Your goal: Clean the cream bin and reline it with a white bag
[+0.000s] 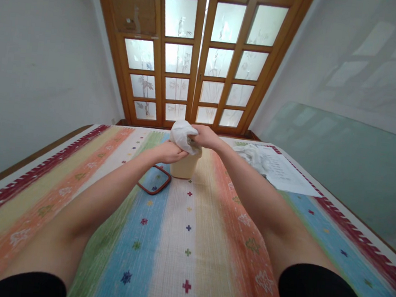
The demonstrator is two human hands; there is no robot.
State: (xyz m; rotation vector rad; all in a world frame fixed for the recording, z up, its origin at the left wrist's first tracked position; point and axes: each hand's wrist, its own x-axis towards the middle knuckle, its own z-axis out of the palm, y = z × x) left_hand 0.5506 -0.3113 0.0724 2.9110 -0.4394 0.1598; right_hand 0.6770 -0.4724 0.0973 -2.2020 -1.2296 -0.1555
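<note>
A white, crumpled, thin plastic bag (181, 133) is bunched over the top of a small cream-coloured bin (184, 167) at the far end of the table. My left hand (171, 153) grips the bag's lower edge from the left, near the bin's rim. From the right, my right hand (205, 137) pinches the bag, its fingertips partly tucked into the folds. Bag and hands cover the bin's opening. Left of the bin, a reddish-brown rounded-square ring (169, 179) lies flat, partly hidden behind my left forearm.
A striped, multicoloured cloth (171, 260) covers the table. To the right lie a printed sheet of paper (293, 176) and a crumpled clear plastic bag (254, 156). Wooden glass-paned doors (199, 58) stand beyond the far edge, with walls on both sides.
</note>
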